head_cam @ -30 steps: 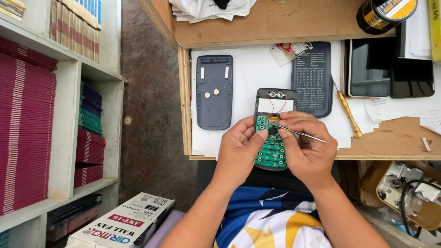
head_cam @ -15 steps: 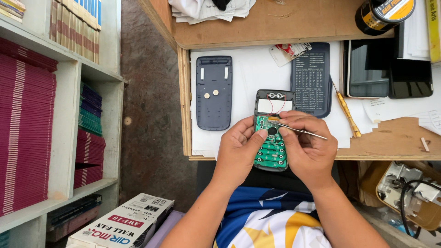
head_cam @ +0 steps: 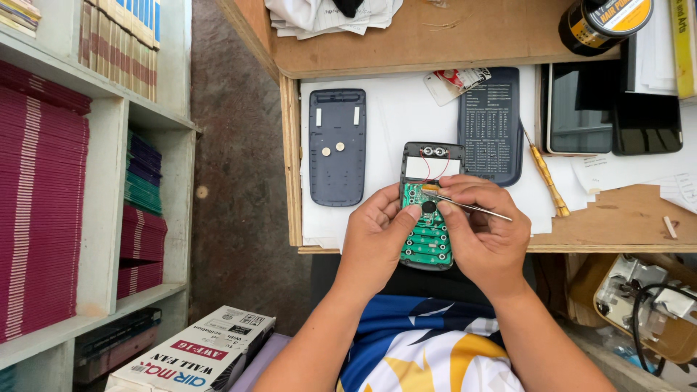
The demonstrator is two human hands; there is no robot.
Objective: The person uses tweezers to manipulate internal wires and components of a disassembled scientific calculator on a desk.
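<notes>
An opened calculator (head_cam: 428, 210), its green circuit board (head_cam: 425, 236) exposed, is held over the near edge of the worktop (head_cam: 624, 218), with its long axis running from six o'clock to twelve o'clock, away from the body. The left hand (head_cam: 374, 239) is closed around the left side of the casing, thumb laid on the board. The right hand (head_cam: 486, 232) is pinched narrow on metal tweezers (head_cam: 465, 205), whose shaft lies across the casing from three o'clock, the tip brought to the board's upper part at nine o'clock of that grip. Farther out, a detached grey back cover (head_cam: 337, 145) is seen at eleven o'clock, a dark slide-on cover (head_cam: 491, 123) at one o'clock, and a yellow-handled screwdriver (head_cam: 548, 181) at two o'clock.
</notes>
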